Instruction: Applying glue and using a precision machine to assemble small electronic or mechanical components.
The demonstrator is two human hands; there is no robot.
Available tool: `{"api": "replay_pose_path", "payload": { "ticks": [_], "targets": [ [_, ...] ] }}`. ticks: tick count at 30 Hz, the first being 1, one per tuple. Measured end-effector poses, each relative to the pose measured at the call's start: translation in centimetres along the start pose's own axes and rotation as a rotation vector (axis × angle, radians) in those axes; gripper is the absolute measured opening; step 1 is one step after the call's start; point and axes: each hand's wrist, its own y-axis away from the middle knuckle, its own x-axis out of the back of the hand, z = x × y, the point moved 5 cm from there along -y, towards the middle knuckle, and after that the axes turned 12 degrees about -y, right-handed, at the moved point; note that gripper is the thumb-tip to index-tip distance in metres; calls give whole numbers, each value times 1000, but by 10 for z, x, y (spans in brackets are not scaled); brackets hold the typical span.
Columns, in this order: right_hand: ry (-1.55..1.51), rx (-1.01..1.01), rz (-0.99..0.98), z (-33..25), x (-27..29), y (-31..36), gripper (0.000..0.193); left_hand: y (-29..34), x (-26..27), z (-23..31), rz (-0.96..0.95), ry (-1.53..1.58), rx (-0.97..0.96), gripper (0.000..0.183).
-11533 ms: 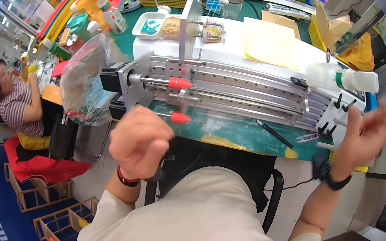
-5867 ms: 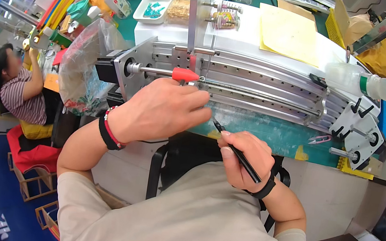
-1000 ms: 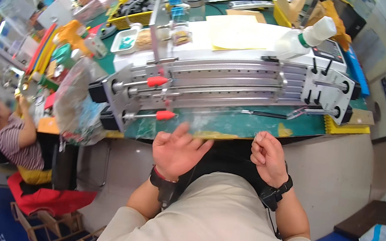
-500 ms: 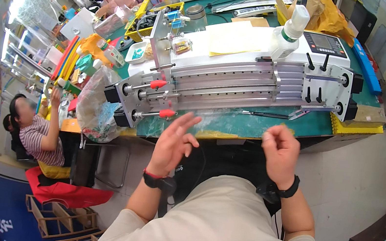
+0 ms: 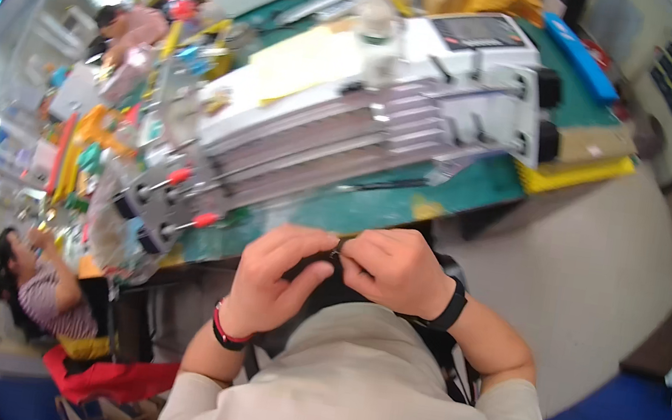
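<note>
In front of my body, just off the table's near edge, my two hands meet at the fingertips. My left hand (image 5: 273,274) is curled, its fingertips pinching beside a tiny dark piece (image 5: 337,251) too small and blurred to name. Closed around the other side of that spot is my right hand (image 5: 398,269), thumb against bent fingers. Beyond them lies a long metal linear-rail frame (image 5: 293,148), with a motor block at each end. Red-tipped rods (image 5: 206,219) stick out at its left end. Neither hand touches the frame.
A white bottle (image 5: 376,44) and yellow paper (image 5: 296,63) sit behind the rails. Dark slim tools (image 5: 386,186) lie on the green table mat (image 5: 311,206) near its front edge. Two other people are at the left, one in a striped shirt (image 5: 52,303).
My hands, apart before, have come together at the fingertips around a tiny dark piece. The view has turned, so the frame appears lower left and tilted; the picture is blurred.
</note>
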Motion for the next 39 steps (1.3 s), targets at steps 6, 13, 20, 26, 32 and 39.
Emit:
{"api": "replay_pose_path", "payload": {
  "ticks": [6, 13, 20, 26, 32, 39],
  "targets": [
    [321, -39, 50, -23, 103, 55, 14, -82, -95, 43, -213, 179, -302, 13],
    [727, -464, 527, 17, 252, 167, 7, -155, -221, 73, -218, 119, -466, 40],
    [808, -488, 996, 135, 419, 234, 12, -168, -292, 40, -236, -251, -296, 71],
    [893, -555, 879, 186, 469, 235, 8, -165, -298, 34, -350, -265, -188, 89],
    [810, -592, 859, 185, 469, 242, 4, -162, -299, 31, -387, -279, -179, 98],
    [1054, -282, 619, 147, 428, 218, 13, -163, -300, 32, -439, -285, -138, 100]
  ]
}}
